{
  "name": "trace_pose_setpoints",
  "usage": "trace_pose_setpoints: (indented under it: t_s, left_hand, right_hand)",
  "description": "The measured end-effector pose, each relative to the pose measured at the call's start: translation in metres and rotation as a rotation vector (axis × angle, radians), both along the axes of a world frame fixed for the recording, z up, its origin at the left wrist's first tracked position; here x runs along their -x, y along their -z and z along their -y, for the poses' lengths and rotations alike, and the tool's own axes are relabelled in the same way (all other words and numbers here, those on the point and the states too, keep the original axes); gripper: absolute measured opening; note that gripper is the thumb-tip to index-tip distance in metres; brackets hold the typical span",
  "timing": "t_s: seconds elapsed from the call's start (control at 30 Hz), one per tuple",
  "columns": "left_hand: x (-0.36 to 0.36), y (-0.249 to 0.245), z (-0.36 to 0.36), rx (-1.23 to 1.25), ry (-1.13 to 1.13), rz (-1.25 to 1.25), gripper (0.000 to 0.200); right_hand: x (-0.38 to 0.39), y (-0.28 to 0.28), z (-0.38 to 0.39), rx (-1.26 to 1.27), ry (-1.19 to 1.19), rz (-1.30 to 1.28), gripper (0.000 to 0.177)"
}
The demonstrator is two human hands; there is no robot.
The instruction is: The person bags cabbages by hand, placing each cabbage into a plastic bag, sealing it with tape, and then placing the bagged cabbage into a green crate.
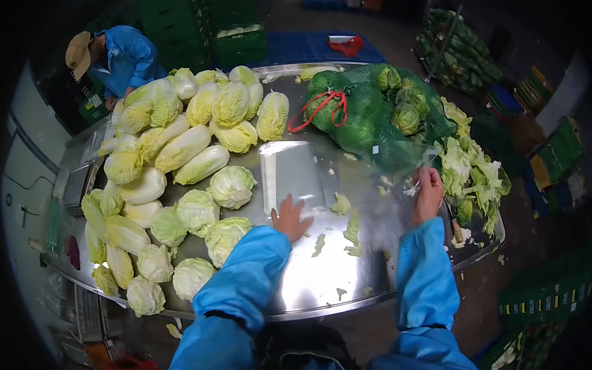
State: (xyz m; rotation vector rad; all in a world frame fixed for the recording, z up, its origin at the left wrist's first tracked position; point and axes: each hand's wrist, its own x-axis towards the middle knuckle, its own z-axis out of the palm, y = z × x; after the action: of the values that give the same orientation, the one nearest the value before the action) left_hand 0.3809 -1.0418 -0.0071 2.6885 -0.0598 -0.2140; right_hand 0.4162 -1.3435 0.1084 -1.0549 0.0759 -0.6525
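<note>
My left hand [291, 217] lies with its fingers spread on the lower edge of a stack of clear plastic bags [293, 175] on the metal table. To the right, my right hand [429, 195] is closed, pinching what looks like a clear plastic bag [401, 157] that stretches left in front of the mesh sack. The green mesh sack [360, 119] has a red tie [328, 111] and holds several green cabbages [409, 117]. Trimmed round cabbages [232, 187] lie left of the bag stack. Behind them is a pile of pale napa cabbages [183, 148].
Loose outer leaves [469, 171] are heaped at the table's right edge, near a wooden-handled knife [457, 230]. Leaf scraps [352, 229] dot the metal table [332, 277]. A co-worker in a blue sleeve [140, 59] bends over the far left. Green crates [239, 46] stand behind.
</note>
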Motion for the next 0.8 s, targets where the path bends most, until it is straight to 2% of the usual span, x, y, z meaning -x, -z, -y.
trace_pose_setpoints:
  t_s: [0.03,0.07,0.1,0.13,0.2,0.23,0.3,0.33,0.37,0.4,0.43,0.47,0.5,0.53,0.57,0.6,0.63,0.73,0.8]
  left_hand:
    - [0.004,-0.028,0.007,0.002,-0.002,-0.002,0.063]
    - [0.009,-0.061,0.014,0.373,0.091,0.221,0.061]
    - [0.017,-0.091,0.019,0.740,0.182,0.443,0.060]
    - [0.028,-0.124,0.025,0.733,0.173,0.439,0.060]
    - [0.047,-0.170,0.032,0.459,0.533,0.660,0.052]
    - [0.050,-0.164,0.026,0.445,0.511,0.663,0.052]
    - [0.054,-0.157,0.012,0.596,0.600,0.539,0.037]
    - [0.068,-0.162,0.011,0.780,0.442,0.484,0.019]
    - [0.079,-0.169,0.010,0.768,0.428,0.488,0.019]
    - [0.090,-0.174,0.008,0.921,0.311,0.395,0.016]
    - [0.100,-0.174,0.006,1.073,0.187,0.306,0.013]
    - [0.109,-0.168,0.012,1.430,0.040,0.149,0.009]
    - [0.113,-0.162,0.011,1.425,0.017,0.168,0.009]
    - [0.117,-0.154,0.007,1.519,-0.128,0.108,0.009]
    - [0.122,-0.151,0.005,1.609,-0.272,0.050,0.010]
    - [0.128,-0.150,0.004,1.491,-0.401,0.087,0.013]
    - [0.136,-0.140,-0.002,1.486,-0.423,0.108,0.013]
    - [0.166,-0.113,-0.019,1.145,-0.502,0.159,0.014]
    - [0.180,-0.108,-0.022,1.152,-0.564,0.217,0.013]
  right_hand:
    - [0.022,-0.014,-0.001,0.357,-0.172,-0.125,0.015]
    - [0.042,-0.029,-0.007,0.713,-0.346,-0.248,0.015]
    - [0.063,-0.047,-0.022,0.788,-0.543,-0.284,0.015]
    - [0.081,-0.061,-0.041,0.856,-0.748,-0.317,0.014]
    - [0.102,-0.072,-0.064,0.632,-1.030,-0.456,0.012]
    - [0.107,-0.070,-0.071,0.534,-1.137,-0.455,0.014]
    - [0.114,-0.084,-0.077,0.378,-1.237,-0.434,0.017]
    - [0.114,-0.090,-0.076,0.375,-1.256,-0.424,0.017]
    - [0.112,-0.095,-0.071,0.237,-1.343,-0.459,0.016]
    - [0.110,-0.098,-0.070,0.098,-1.427,-0.498,0.016]
    - [0.106,-0.100,-0.078,0.102,-1.449,-0.498,0.016]
    - [0.103,-0.101,-0.089,-0.079,-1.311,-0.433,0.017]
    - [0.099,-0.099,-0.099,-0.255,-1.167,-0.370,0.022]
    - [0.076,-0.055,-0.106,0.134,-1.186,-0.230,0.036]
    - [0.086,-0.051,-0.117,0.131,-1.212,-0.227,0.036]
    - [0.102,-0.045,-0.132,0.195,-1.342,-0.280,0.039]
    - [0.117,-0.038,-0.145,0.265,-1.473,-0.337,0.042]
    - [0.140,-0.012,-0.166,0.284,-1.419,-0.556,0.044]
    - [0.146,-0.016,-0.176,0.221,-1.415,-0.637,0.041]
